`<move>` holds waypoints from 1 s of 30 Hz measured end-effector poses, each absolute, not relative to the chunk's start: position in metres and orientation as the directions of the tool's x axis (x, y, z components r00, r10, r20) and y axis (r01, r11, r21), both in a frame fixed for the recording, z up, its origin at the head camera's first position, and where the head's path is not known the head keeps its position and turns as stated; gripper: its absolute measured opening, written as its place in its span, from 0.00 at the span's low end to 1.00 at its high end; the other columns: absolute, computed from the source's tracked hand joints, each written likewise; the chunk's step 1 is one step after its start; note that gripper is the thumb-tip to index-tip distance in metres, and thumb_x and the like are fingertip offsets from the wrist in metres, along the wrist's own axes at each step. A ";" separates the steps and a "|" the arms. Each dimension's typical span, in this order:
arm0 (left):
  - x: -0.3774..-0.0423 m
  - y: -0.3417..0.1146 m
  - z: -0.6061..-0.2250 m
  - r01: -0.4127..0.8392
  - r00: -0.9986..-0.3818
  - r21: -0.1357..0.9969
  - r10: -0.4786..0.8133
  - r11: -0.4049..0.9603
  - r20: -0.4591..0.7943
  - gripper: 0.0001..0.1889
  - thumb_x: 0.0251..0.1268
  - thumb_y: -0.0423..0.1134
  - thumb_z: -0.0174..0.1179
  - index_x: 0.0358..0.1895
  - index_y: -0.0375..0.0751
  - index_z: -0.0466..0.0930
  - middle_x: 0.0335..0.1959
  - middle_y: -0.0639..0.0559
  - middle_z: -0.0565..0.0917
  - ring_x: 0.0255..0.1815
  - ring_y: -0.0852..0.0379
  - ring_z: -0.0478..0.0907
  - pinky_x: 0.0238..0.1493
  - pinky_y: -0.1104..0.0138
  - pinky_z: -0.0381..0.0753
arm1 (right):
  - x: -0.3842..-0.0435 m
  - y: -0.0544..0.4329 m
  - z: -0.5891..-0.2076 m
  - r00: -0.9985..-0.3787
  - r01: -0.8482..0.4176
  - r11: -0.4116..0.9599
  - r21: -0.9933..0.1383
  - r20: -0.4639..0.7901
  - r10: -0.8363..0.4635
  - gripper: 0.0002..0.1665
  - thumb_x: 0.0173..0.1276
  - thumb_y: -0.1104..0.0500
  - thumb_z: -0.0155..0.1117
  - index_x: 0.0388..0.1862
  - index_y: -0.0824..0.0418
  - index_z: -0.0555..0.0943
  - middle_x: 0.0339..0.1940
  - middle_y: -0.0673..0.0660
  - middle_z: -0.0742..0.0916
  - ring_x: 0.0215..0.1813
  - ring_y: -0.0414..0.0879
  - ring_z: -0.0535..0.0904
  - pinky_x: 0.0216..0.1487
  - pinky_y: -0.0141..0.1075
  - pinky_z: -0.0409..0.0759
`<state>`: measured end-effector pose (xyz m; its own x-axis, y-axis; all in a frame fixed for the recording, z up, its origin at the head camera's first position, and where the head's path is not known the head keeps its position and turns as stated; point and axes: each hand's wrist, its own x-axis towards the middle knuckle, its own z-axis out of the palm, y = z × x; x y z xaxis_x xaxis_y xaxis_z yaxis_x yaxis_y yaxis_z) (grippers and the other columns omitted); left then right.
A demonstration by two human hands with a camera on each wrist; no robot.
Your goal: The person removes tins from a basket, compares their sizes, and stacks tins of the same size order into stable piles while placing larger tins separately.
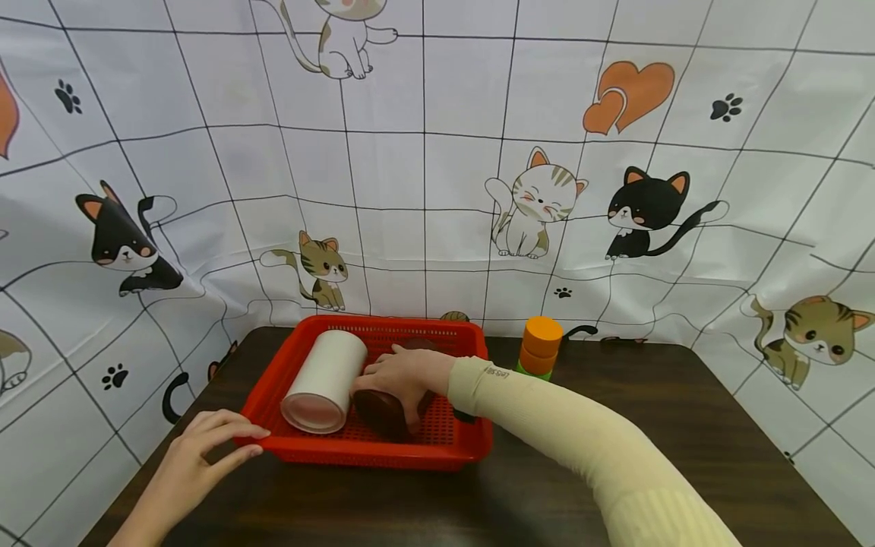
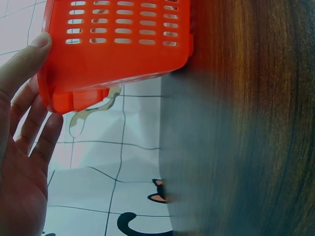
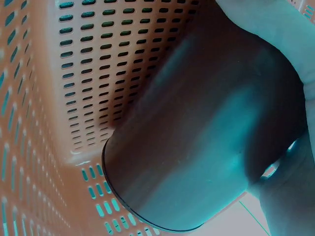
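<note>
A red plastic basket [image 1: 372, 454] with slotted walls stands on the dark wooden table. My left hand [image 1: 198, 460] is at its front left corner, with the thumb and fingers pinching the rim; the left wrist view shows the thumb [image 2: 42, 42] on one side and fingertips on the other. Inside the basket, my right hand [image 1: 399, 377] holds a dark brown cylinder [image 1: 378, 414] from above. In the right wrist view, thumb and fingers lie on either side of the brown cylinder [image 3: 197, 142], which slants across the basket. A white cylinder [image 1: 331, 372] lies to its left.
Behind the right forearm, to the right of the basket, stands an orange container with a green base [image 1: 540, 346]. A cat-patterned sheet [image 1: 424, 175] hangs behind the table [image 1: 615, 395]. Part of a small dark item [image 1: 464, 415] shows under the right wrist.
</note>
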<state>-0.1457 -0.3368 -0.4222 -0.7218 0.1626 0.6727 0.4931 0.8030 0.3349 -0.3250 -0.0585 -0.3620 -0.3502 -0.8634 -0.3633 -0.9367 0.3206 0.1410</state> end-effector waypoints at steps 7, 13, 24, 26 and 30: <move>-0.145 -0.337 -0.422 0.484 -0.732 0.342 0.159 0.805 0.663 0.25 0.35 0.27 0.78 0.39 0.60 0.88 0.37 0.67 0.82 0.44 0.77 0.65 0.44 0.83 0.66 | -0.328 -0.058 -0.365 -0.339 -0.941 0.318 0.117 -0.346 -0.875 0.62 0.41 0.40 0.84 0.73 0.37 0.58 0.69 0.47 0.74 0.73 0.49 0.67 0.76 0.60 0.60; -0.145 -0.337 -0.424 0.483 -0.734 0.341 0.160 0.806 0.660 0.25 0.35 0.27 0.78 0.39 0.59 0.88 0.38 0.67 0.82 0.45 0.77 0.65 0.45 0.83 0.65 | -0.328 -0.056 -0.367 -0.349 -0.937 0.333 0.105 -0.330 -0.877 0.62 0.42 0.38 0.83 0.73 0.38 0.58 0.66 0.48 0.75 0.69 0.49 0.70 0.75 0.57 0.63; -0.144 -0.336 -0.424 0.472 -0.741 0.347 0.152 0.810 0.654 0.26 0.35 0.28 0.78 0.39 0.62 0.87 0.38 0.67 0.82 0.45 0.78 0.65 0.45 0.84 0.65 | -0.333 -0.040 -0.357 -0.432 -0.895 0.445 -0.019 -0.202 -0.879 0.62 0.43 0.36 0.82 0.74 0.41 0.57 0.65 0.47 0.76 0.62 0.46 0.74 0.64 0.45 0.76; -0.145 -0.336 -0.424 0.468 -0.743 0.347 0.149 0.813 0.652 0.26 0.36 0.28 0.78 0.39 0.63 0.87 0.38 0.67 0.82 0.45 0.78 0.65 0.46 0.84 0.64 | -0.333 -0.035 -0.354 -0.449 -0.882 0.464 -0.075 -0.164 -0.879 0.62 0.44 0.37 0.81 0.74 0.42 0.57 0.64 0.46 0.76 0.62 0.45 0.74 0.61 0.43 0.78; -0.145 -0.336 -0.423 0.463 -0.746 0.346 0.148 0.816 0.650 0.25 0.36 0.29 0.78 0.39 0.62 0.87 0.37 0.67 0.82 0.45 0.78 0.65 0.45 0.84 0.65 | -0.335 -0.024 -0.352 -0.467 -0.858 0.472 -0.204 -0.075 -0.881 0.61 0.45 0.39 0.81 0.75 0.44 0.57 0.66 0.45 0.75 0.64 0.42 0.73 0.62 0.43 0.77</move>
<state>-0.1452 -0.3360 -0.4226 -0.7457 0.1475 0.6498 0.4627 0.8164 0.3456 -0.3352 -0.0238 -0.3520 -0.4674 -0.8809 -0.0749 -0.8576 0.4723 -0.2036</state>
